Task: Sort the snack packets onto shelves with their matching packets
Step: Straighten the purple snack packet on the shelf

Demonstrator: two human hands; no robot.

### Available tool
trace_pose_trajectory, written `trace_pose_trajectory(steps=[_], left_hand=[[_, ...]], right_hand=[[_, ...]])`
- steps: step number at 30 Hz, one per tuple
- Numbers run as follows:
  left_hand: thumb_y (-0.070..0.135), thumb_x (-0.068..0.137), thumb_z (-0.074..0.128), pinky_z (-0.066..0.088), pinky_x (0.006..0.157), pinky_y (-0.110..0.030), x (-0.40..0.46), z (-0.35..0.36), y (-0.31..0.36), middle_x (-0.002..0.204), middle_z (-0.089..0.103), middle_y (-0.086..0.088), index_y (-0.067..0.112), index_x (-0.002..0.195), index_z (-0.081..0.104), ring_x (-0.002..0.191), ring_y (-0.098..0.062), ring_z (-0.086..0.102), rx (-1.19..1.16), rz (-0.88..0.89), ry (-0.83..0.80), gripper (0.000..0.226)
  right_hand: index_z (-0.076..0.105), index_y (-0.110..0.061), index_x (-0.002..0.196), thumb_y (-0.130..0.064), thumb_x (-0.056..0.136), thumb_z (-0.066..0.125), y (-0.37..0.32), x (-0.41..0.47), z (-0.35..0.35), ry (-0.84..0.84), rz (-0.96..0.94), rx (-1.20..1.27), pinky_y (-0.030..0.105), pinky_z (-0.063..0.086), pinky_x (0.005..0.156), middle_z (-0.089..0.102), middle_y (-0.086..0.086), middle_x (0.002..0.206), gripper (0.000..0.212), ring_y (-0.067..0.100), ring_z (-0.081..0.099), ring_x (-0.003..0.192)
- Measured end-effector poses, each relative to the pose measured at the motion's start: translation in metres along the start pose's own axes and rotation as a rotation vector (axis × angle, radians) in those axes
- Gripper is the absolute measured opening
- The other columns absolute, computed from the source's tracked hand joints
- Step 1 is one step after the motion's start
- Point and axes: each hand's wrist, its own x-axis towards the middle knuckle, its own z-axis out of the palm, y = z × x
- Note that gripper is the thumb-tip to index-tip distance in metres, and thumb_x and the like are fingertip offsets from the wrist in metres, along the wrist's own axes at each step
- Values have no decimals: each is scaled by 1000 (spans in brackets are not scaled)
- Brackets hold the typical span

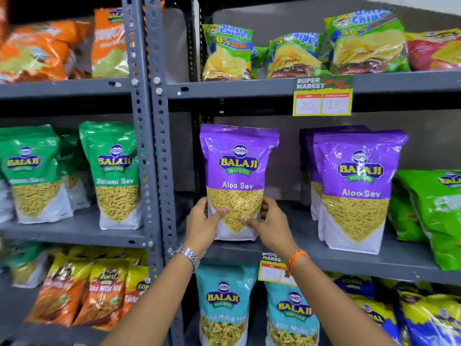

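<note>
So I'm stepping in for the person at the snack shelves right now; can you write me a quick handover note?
Left hand and right hand: both grip the lower sides of one purple Aloo Sev packet, upright at the left end of the middle shelf, its base at the shelf's front.
Matching Aloo Sev packets stand further right on the same shelf, with a gap between.
Done: the packet is on the right shelf.
Left: let go, perhaps slide it nearer its matches. No other loose packets are in view.
</note>
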Motion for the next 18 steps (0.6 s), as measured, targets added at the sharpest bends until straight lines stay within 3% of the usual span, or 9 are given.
trace_pose_trajectory(steps=[6, 9, 14, 18], left_hand=[[64, 67, 76, 59, 97, -53, 9, 2, -14, 116, 78, 4, 40, 106, 67, 107, -19, 75, 26, 10, 5, 46], [66, 67, 73, 59, 97, -52, 8, 2, -14, 120, 76, 2, 30, 119, 65, 109, -19, 74, 9, 14, 17, 64], [65, 69, 74, 58, 100, -52, 10, 0, -17, 125, 74, 0, 23, 129, 61, 113, -20, 72, 16, -5, 28, 74], [49, 82, 76, 56, 104, -52, 12, -1, -17, 133, 70, -1, 21, 139, 53, 120, -21, 68, 41, -33, 17, 67]], right_hand=[[53, -8, 127, -26, 71, 90, 3, 12, 3, -15, 5, -45, 34, 53, 93, 72, 7, 119, 69, 22, 67, 110], [51, -8, 128, -27, 71, 90, 2, 14, 5, -18, 3, -65, 35, 53, 94, 71, 8, 121, 71, 24, 66, 111], [48, -8, 131, -27, 72, 89, 1, 18, 8, -33, 22, -70, 40, 53, 102, 67, 9, 128, 75, 25, 63, 118], [44, -8, 135, -28, 73, 89, -6, 12, 3, -80, 38, -70, 33, 49, 102, 64, 8, 134, 79, 24, 60, 125]])
